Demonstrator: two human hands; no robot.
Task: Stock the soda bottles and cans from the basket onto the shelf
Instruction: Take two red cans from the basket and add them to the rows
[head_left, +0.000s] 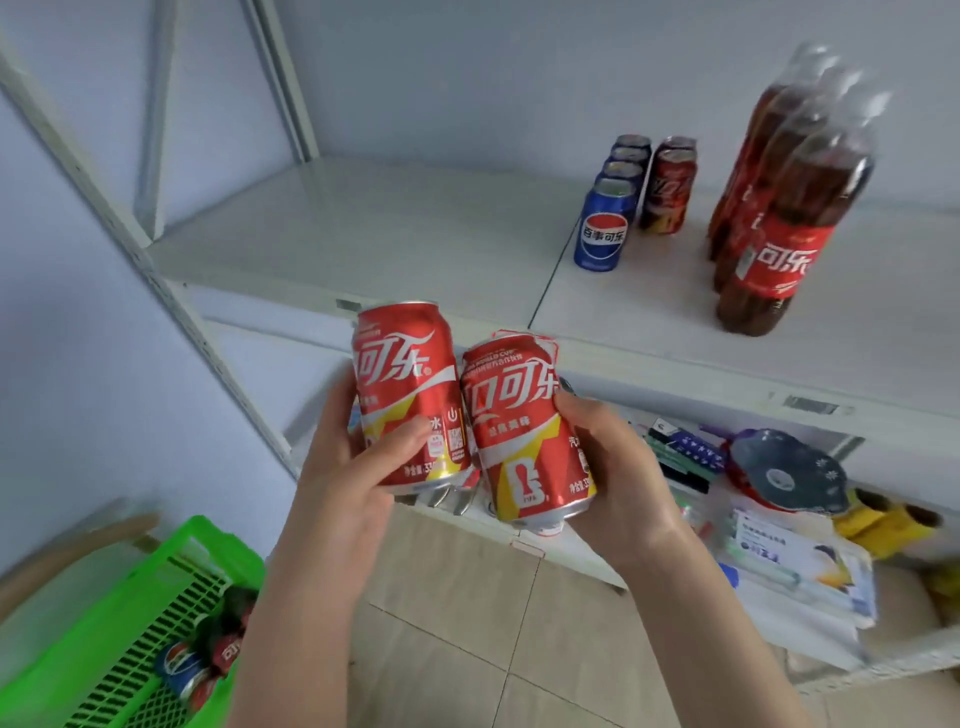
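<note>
While the left can (405, 384) and right can (519, 415), both red, touch side by side just before the shelf (363, 228) edge, your left hand (353, 462) grips the one and your right hand (618, 478) the other. Blue cans (605, 228), dark cans (670, 187) and bottles (779, 244) stand on the shelf. At lower left the basket (104, 623) holds more cans.

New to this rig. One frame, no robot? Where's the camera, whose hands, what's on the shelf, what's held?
No robot: a person works bare-handed. The single picture comes from a wide-angle camera on their head, looking forward and down. The left hand grips a red cola can; the right hand grips a second red can. Edges of further cans show behind them, count unclear. On the white shelf stand a row of blue Pepsi cans, dark red cans beside it, and cola bottles further right. The green basket, lower left, holds more cans.
</note>
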